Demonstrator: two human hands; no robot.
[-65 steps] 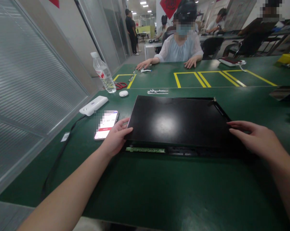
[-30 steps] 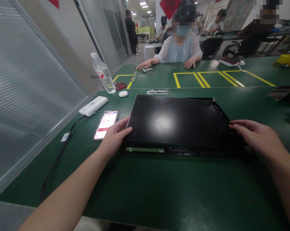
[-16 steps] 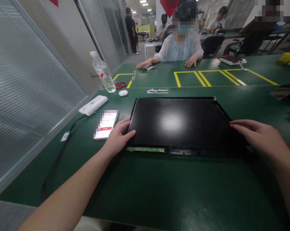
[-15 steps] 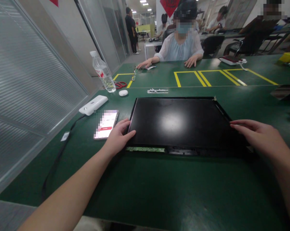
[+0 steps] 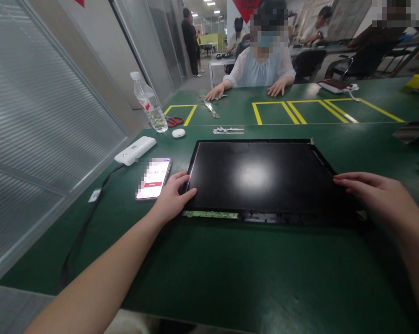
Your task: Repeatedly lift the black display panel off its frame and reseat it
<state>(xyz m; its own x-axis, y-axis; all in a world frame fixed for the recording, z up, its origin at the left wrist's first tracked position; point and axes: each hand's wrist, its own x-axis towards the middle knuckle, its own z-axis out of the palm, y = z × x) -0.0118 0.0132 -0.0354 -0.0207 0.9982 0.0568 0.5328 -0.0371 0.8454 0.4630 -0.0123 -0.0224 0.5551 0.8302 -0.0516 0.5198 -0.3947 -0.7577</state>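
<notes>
A black display panel [image 5: 254, 176] lies flat on the green table, its glossy face up. Along its near edge runs a narrow green circuit board [image 5: 211, 215] beside bare black frame. My left hand [image 5: 173, 195] grips the panel's left edge, thumb over the top face and fingers at the side. At the right edge, my right hand [image 5: 372, 188] has its thumb and fingertips pinched together on the panel's rim. What lies beneath the panel is hidden.
Left of the panel are a phone [image 5: 154, 178], a white power bank [image 5: 136, 150] with a black strap, a white earbud case [image 5: 178, 133], red-handled scissors [image 5: 174, 121] and a water bottle [image 5: 149, 104]. White strips [image 5: 228, 131] lie behind the panel. A co-worker [image 5: 265, 65] sits opposite.
The co-worker's hand on the left has shifted to the right, and the shiny strip by it has swung rightward. My hands and the panel stay nearly still.
</notes>
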